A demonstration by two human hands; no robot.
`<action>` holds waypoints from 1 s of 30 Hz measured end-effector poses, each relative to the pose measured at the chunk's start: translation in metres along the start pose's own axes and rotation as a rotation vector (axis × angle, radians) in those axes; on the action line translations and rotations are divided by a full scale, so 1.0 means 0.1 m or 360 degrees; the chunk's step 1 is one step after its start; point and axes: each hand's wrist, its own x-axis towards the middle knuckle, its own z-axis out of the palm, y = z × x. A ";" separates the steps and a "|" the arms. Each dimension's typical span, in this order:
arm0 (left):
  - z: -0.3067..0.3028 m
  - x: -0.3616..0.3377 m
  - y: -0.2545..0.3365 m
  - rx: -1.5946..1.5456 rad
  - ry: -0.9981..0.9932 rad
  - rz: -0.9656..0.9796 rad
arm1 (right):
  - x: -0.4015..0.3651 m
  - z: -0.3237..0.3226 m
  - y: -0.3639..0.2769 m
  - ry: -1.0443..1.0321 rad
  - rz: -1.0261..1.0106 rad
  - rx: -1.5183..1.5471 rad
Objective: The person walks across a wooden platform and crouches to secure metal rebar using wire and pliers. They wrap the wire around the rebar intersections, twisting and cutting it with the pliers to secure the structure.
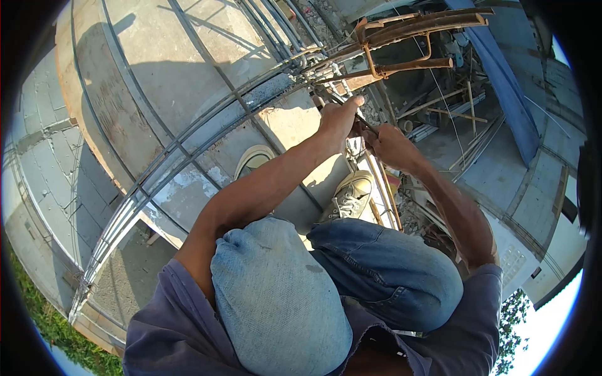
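My left hand (338,122) is closed, thumb up, at a dark thin tool or bar whose shape I cannot make out. Just right of it, my right hand (390,145) is closed round the end of a dark rod-like piece that runs up toward my left hand. Both hands are close together over the crossing of steel bars beside the panel edge. Above them, rusty bars (414,31) with a bent stirrup stick out to the right. Long grey rebars (235,94) cross the panels to the left.
My shoes (352,194) stand among the bars on pale panels (157,81). Right of my hands is a drop with debris and wooden sticks (451,113). A blue sheet (501,81) hangs at the upper right. Bundled rebars (106,244) reach the lower left.
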 end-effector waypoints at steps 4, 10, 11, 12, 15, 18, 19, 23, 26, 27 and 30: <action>0.08 -0.05 0.03 -0.0012 0.0086 0.0055 | 0.06 -0.04 0.12 -0.0064 0.0026 0.0047; -0.32 0.02 -0.20 -0.0446 -0.0338 0.0168 | 0.00 0.49 0.27 -0.0742 0.0362 0.2058; -0.36 0.02 -0.17 -0.0476 -0.0405 0.0081 | 0.01 0.68 0.29 -0.0876 0.0335 0.2360; -0.41 0.04 -0.13 -0.0503 -0.0470 -0.0006 | 0.04 0.85 0.30 -0.1014 0.0303 0.2663; -0.29 -0.03 -0.08 -0.0388 -0.0131 -0.0022 | -0.01 0.93 0.20 -0.0737 0.0150 0.2472; -0.08 0.00 -0.10 -0.0498 0.0160 0.0093 | -0.07 0.71 0.30 -0.0080 0.0010 0.1058; -0.01 0.04 -0.13 -0.0447 0.0277 0.0221 | -0.16 0.60 0.14 0.0109 0.0083 0.0764; 0.10 0.24 -0.29 -0.0588 0.0508 0.0288 | -0.11 0.97 0.10 0.1101 -0.0311 -0.0211; 0.05 -0.02 -0.13 -0.0441 0.0305 0.0296 | -0.01 1.09 0.18 0.0948 -0.0244 -0.0238; 0.08 0.09 -0.15 -0.0256 0.0591 0.0374 | 0.04 1.12 0.19 0.0913 -0.0115 -0.0147; -0.20 0.02 -0.18 -0.0078 0.0106 0.0383 | 0.06 1.05 0.17 0.0675 0.0046 0.0168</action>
